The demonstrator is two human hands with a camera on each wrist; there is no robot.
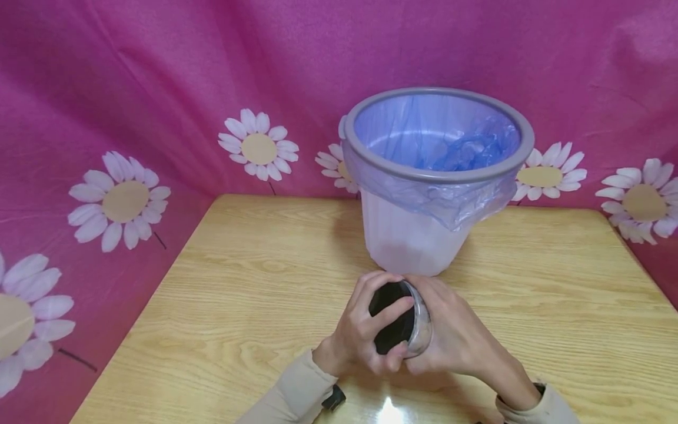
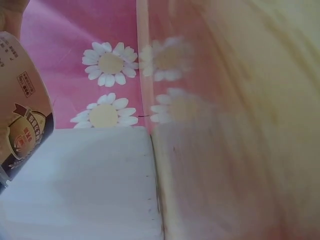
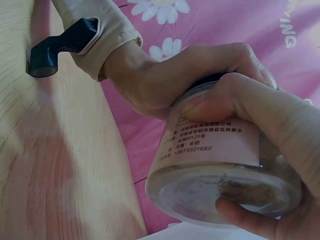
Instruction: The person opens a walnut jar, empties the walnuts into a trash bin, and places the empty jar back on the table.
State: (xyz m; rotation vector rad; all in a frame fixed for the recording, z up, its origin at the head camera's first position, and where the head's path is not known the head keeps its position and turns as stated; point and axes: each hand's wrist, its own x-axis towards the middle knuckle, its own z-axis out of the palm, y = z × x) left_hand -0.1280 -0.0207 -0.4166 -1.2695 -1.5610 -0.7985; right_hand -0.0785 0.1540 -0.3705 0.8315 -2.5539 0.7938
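Between both hands, a clear jar (image 1: pixel 422 330) with a black lid (image 1: pixel 389 340) is tilted above the table in the head view. My left hand (image 1: pixel 356 330) grips the lid, its fingers curled over the top and round the edge. The jar's body is in the grip of my right hand (image 1: pixel 454 333). The right wrist view shows the jar's printed label (image 3: pixel 210 142) and its see-through base, with a fingertip against the base. Some brownish residue shows through the glass or plastic. At the left edge of the left wrist view, part of the label (image 2: pixel 27 100) appears.
Just beyond the hands stands a white bin (image 1: pixel 408 247) with a grey rim, lined with a blue plastic bag (image 1: pixel 471 197) folded over it. The wooden table (image 1: pixel 254 282) meets a pink daisy-patterned cloth (image 1: pixel 307 53) at the back and sides.
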